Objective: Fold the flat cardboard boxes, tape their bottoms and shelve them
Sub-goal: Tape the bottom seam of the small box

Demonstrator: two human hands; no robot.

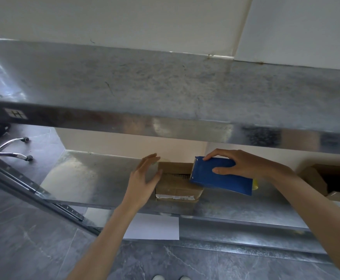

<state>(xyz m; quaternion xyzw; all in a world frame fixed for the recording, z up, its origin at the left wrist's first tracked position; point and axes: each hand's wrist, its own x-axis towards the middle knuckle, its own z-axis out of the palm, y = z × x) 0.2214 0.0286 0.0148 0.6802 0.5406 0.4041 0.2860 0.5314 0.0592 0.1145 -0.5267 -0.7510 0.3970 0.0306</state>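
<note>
A small brown cardboard box [176,185] sits on the lower metal shelf [88,178], with a white label on its near side and a gap between its top flaps. My left hand [144,176] lies flat against the box's left side, fingers straight. My right hand [243,163] grips a blue tape dispenser [219,177], whose toothed end rests over the right part of the box's top. A bit of yellow shows at the dispenser's right end.
An upper metal shelf [165,93] overhangs the work area just above my hands. Another open cardboard box [326,178] stands at the right on the lower shelf. A chair base with castors [13,148] is on the grey floor at left. A white sheet [155,228] lies below the shelf.
</note>
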